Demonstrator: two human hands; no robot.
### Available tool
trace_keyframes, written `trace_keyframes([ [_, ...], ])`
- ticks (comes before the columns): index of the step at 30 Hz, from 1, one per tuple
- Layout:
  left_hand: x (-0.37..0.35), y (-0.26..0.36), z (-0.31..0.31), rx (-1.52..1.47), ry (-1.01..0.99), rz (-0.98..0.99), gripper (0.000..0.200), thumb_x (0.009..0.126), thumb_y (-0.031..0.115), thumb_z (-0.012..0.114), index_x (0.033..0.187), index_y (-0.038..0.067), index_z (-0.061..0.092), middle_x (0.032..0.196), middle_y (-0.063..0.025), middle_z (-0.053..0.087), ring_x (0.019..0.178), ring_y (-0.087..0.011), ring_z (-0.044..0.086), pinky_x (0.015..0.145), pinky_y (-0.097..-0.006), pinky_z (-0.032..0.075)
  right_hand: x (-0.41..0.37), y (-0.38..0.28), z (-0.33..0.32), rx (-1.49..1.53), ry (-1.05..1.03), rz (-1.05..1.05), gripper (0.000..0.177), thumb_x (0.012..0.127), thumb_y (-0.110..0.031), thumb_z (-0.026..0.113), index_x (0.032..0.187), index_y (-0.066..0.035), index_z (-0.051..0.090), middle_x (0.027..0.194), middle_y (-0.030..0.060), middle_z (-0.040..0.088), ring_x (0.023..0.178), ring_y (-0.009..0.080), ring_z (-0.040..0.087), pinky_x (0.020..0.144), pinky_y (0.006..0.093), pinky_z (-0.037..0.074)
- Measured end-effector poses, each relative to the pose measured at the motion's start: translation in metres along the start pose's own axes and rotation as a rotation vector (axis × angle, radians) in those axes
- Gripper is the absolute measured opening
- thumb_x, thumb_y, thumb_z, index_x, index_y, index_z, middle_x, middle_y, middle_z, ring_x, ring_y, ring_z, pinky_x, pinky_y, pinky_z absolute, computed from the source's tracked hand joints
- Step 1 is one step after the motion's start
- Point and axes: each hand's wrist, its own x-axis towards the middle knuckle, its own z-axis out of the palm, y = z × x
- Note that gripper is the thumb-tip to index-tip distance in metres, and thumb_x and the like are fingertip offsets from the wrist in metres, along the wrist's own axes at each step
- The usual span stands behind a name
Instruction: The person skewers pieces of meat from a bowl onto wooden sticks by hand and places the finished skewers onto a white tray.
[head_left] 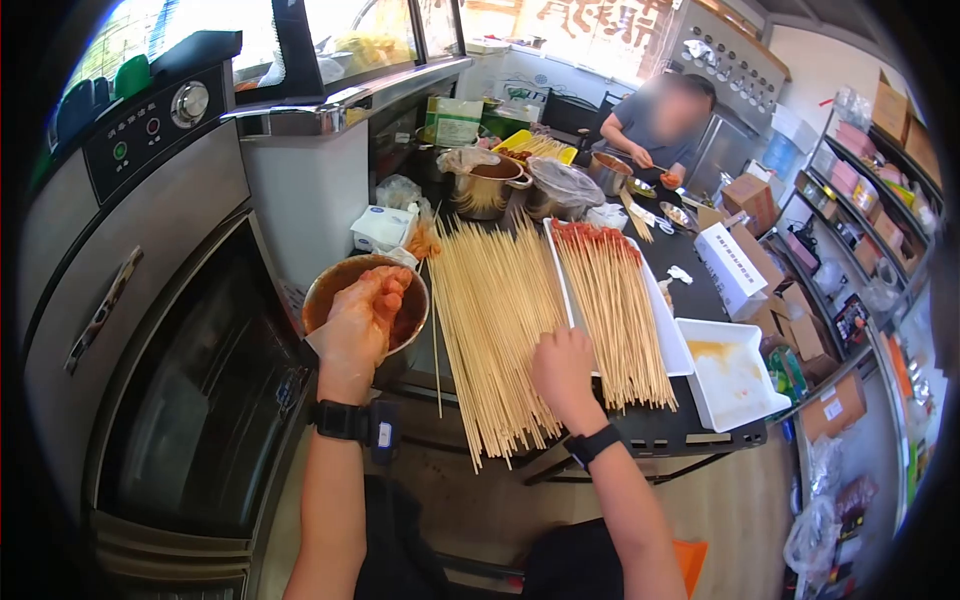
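Right hand (pixel 563 370): grip curled by sticks (pixel 500 330), can't tell if pinching | left hand (pixel 370 315): grip curled round red meat (pixel 392 284), over pot (pixel 420 335) | sticks: on tabletop (pixel 690 432), long way near to far

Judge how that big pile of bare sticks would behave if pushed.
The bare sticks look straight and thin, so each is probably stiff and light. Lying loose and unbundled, they would likely slide or roll apart.

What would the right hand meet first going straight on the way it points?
Likely the wide pile of wooden sticks, just ahead of the right hand; its height over them is unclear.
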Motion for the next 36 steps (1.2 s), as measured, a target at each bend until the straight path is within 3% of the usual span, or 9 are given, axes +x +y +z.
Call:
trace_keyframes([
  [2,0.008,-0.003,-0.01,-0.11,-0.133,-0.043,0.017,0.088,0.004,0.046,0.102,-0.005,0.052,0.094,-0.0157,0.059,0.076,-0.0126,0.057,0.063,-0.0189,0.049,0.002,-0.012,0.015,0.013,0.0,-0.078,0.007,0.07,-0.003,0.053,0.075,0.0,0.057,0.078,0.0138,0.052,0.082,0.0309,0.048,0.075,0.04,0.039],
  [7,-0.002,0.001,0.012,0.009,0.04,-0.058,0.017,0.089,0.008,0.048,0.099,-0.005,0.054,0.089,-0.012,0.059,0.067,-0.013,0.056,0.061,-0.0202,0.05,0.015,-0.024,0.022,0.048,-0.221,0.254,0.006,0.071,-0.001,0.057,0.076,0.003,0.056,0.083,0.0186,0.054,0.078,0.0321,0.059,0.063,0.0373,0.05],
  [10,-0.007,-0.001,0.023,0.122,0.051,0.058,0.018,0.089,0.01,0.049,0.098,-0.005,0.055,0.09,-0.011,0.06,0.07,-0.0151,0.059,0.065,-0.024,0.052,0.014,-0.018,0.008,0.139,-0.201,0.263,0.009,0.074,0.0,0.054,0.082,0.005,0.055,0.086,0.0215,0.054,0.075,0.0352,0.061,0.062,0.04,0.051],
  [17,0.0,0.003,0.011,-0.181,-0.085,-0.062,0.019,0.09,0.011,0.049,0.098,-0.006,0.053,0.091,-0.0136,0.059,0.087,-0.0232,0.06,0.076,-0.0325,0.052,0.004,-0.002,-0.01,0.126,-0.101,0.308,0.019,0.077,-0.001,0.05,0.093,0.009,0.047,0.077,0.0214,0.056,0.066,0.0356,0.061,0.059,0.0406,0.051],
  [20,-0.003,0.004,0.02,-0.118,0.001,-0.018,0.021,0.09,0.014,0.05,0.097,-0.006,0.052,0.088,-0.0129,0.058,0.083,-0.0221,0.059,0.076,-0.0313,0.052,-0.006,-0.01,-0.034,0.278,-0.05,0.326,0.018,0.082,-0.005,0.049,0.096,0.006,0.046,0.062,0.0158,0.054,0.057,0.03,0.058,0.051,0.0388,0.047],
  [23,-0.002,0.001,0.021,-0.121,0.061,-0.025,0.024,0.09,0.018,0.052,0.096,-0.005,0.053,0.083,-0.01,0.057,0.077,-0.0174,0.058,0.071,-0.0266,0.051,-0.032,-0.029,-0.065,0.809,0.046,0.415,0.017,0.088,-0.011,0.047,0.1,0.001,0.047,0.055,0.0062,0.048,0.047,0.0175,0.049,0.041,0.0311,0.04],
  [26,-0.004,0.006,0.017,-0.048,0.004,-0.077,0.025,0.089,0.021,0.054,0.094,-0.003,0.055,0.079,-0.0056,0.057,0.071,-0.0111,0.056,0.061,-0.0211,0.048,-0.055,-0.067,-0.103,1.464,-0.11,0.623,0.016,0.094,-0.011,0.041,0.104,-0.001,0.048,0.057,-0.0014,0.043,0.047,0.0037,0.038,0.041,0.0195,0.031],
  [28,-0.01,0.012,0.029,0.058,0.062,-0.132,0.024,0.089,0.024,0.055,0.092,0.001,0.057,0.074,0.0002,0.056,0.06,-0.0046,0.05,0.048,-0.0164,0.038,-0.072,-0.078,-0.104,1.537,-0.217,0.529,0.021,0.091,-0.009,0.046,0.11,0.0,0.049,0.059,-0.0032,0.043,0.051,0.0038,0.04,0.047,0.0186,0.035],
  [36,-0.008,0.013,0.027,-0.005,0.094,-0.064,0.013,0.087,0.015,0.053,0.092,0.003,0.055,0.072,0.0001,0.053,0.053,-0.0032,0.043,0.04,-0.0152,0.029,-0.099,-0.085,-0.126,1.253,-0.278,0.3,0.031,0.086,-0.002,0.053,0.116,0.0,0.055,0.069,-0.0058,0.047,0.058,0.0007,0.037,0.051,0.0156,0.03],
])
